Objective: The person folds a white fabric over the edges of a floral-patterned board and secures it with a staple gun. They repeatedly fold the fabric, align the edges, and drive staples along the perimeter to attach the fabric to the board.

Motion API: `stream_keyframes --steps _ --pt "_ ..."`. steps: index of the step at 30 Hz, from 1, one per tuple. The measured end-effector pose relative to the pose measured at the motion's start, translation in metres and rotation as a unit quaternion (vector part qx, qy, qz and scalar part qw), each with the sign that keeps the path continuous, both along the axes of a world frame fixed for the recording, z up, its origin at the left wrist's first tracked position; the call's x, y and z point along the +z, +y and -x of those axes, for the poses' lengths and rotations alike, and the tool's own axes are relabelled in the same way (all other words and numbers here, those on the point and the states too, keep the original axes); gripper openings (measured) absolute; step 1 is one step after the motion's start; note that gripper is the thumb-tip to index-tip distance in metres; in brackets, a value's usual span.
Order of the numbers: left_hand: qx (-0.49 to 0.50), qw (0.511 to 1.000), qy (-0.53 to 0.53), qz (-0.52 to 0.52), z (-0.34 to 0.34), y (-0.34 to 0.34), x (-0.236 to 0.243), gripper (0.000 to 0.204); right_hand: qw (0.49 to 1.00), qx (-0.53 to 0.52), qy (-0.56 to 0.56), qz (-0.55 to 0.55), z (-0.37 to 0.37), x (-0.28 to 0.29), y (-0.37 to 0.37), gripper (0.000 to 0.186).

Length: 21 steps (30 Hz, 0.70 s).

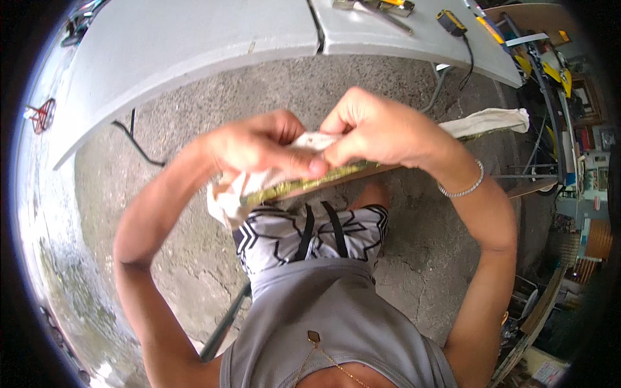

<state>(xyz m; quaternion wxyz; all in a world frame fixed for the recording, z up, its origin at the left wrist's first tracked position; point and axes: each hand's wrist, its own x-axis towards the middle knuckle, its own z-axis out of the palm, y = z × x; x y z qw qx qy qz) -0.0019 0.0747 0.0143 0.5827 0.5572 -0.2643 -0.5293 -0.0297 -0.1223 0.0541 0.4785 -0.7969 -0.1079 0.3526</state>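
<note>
Cream cloth [226,199] is wrapped around a long, narrow piece held across my lap, above the patterned shorts. A shiny yellow-green patterned strip [278,189] runs along the side nearest me, with a brown, wood-like edge [346,181] below it. My left hand [255,145] is closed on the cloth near its middle, thumb pressed along the top. Right beside it, my right hand [381,132] pinches the same cloth, fingertips almost meeting the left thumb. The cloth's far end reaches out past my right wrist. What lies under the fingers is hidden.
Ahead stands a pale grey table [194,45] with a dark seam. On it lie a metal tool with a rod [388,18] and a yellow-and-black device [451,23] with a hanging cord. Shelves and clutter [592,149] line the right. The floor is rough concrete [174,213].
</note>
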Motion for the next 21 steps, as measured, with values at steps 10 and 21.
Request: stream_keyframes --steps 10,21 --pt "0.127 0.941 0.185 0.251 0.019 0.002 -0.036 0.011 0.876 -0.070 -0.405 0.250 -0.089 0.026 -0.050 0.049" --pt "0.131 0.933 0.186 0.277 0.018 0.000 -0.039 0.012 0.776 -0.005 -0.407 0.481 -0.188 0.002 -0.069 0.038"
